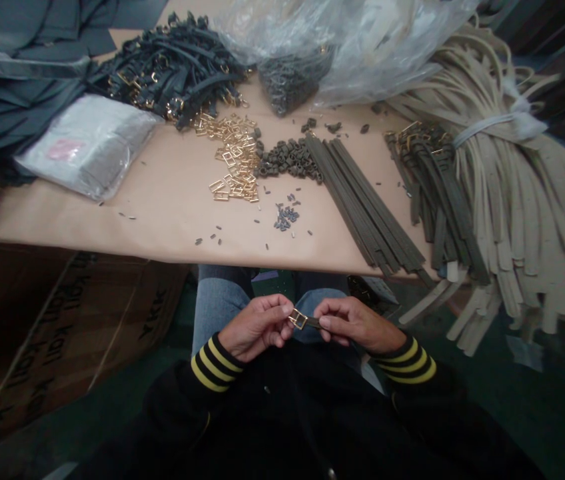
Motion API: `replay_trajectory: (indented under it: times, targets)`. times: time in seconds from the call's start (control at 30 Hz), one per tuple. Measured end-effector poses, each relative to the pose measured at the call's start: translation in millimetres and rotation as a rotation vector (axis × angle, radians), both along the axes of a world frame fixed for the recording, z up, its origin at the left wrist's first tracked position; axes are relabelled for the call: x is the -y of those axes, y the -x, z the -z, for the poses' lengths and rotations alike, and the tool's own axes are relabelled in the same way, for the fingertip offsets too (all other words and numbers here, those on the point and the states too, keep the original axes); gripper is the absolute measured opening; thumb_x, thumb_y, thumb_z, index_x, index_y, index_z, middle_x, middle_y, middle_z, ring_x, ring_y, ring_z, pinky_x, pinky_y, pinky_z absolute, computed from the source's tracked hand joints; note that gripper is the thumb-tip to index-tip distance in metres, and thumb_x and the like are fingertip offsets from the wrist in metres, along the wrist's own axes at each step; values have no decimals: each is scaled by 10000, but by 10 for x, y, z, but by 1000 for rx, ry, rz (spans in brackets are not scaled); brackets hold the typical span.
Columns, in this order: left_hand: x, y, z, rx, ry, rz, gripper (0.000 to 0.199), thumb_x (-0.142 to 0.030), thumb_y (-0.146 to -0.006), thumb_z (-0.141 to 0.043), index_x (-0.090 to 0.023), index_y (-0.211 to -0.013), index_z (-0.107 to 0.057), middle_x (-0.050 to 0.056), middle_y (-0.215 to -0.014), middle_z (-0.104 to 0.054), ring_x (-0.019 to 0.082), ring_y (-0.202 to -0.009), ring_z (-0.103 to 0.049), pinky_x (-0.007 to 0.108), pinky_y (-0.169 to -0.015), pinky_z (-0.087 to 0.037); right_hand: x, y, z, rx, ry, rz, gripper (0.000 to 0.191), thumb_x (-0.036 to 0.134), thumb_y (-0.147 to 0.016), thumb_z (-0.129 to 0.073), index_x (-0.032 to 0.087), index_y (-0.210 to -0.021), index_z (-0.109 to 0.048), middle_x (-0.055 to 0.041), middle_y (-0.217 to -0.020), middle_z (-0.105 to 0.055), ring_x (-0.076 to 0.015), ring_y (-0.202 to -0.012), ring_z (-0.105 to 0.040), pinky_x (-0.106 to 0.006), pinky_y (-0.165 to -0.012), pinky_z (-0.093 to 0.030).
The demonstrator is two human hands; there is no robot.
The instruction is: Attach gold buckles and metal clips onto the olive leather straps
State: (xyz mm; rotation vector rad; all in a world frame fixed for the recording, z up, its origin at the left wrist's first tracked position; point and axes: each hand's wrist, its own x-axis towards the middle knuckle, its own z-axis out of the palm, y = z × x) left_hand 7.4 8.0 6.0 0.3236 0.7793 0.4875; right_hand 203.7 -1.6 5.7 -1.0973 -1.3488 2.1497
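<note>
Above my lap, my left hand point(262, 327) pinches a gold buckle point(298, 319) by its left side. My right hand point(355, 324) is closed on a dark olive strap point(313, 323), whose end meets the buckle. The rest of the strap is mostly hidden by the fingers. On the table lie a pile of gold buckles point(235, 157), a heap of small olive loops point(290, 160), small dark metal pieces point(286, 217) and a row of long olive straps point(362, 200).
The table edge point(162, 257) runs just beyond my hands. At the right hang buckled olive straps point(445, 193) and a tied beige bundle point(517, 187). Dark buckled straps point(177, 67), a plastic-wrapped packet point(87, 143) and clear bags point(362, 47) lie farther back. A cardboard box point(112, 320) stands lower left.
</note>
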Motion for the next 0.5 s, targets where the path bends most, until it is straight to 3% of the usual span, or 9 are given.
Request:
replay_trajectory:
  times: [0.33, 0.5]
  targets:
    - [43, -21, 0, 139, 79, 12, 224, -253, -626, -683, -109, -691, -525, -8, -538, -557, 47, -412, -504, 100, -329, -429, 18, 54, -23, -7, -43, 26, 271, 394, -778, -502, 123, -771, -500, 16, -593, -510, -28, -394, -359, -158, -364, -244]
    - [73, -79, 13, 39, 26, 13, 251, -266, -600, -697, -101, -673, -523, -6, -531, -566, 46, -389, -500, 112, -330, -442, 33, 115, -59, 26, -25, 69, 246, 386, -775, -503, 146, -780, -446, 25, -593, -506, -32, -395, -355, -152, -360, -251]
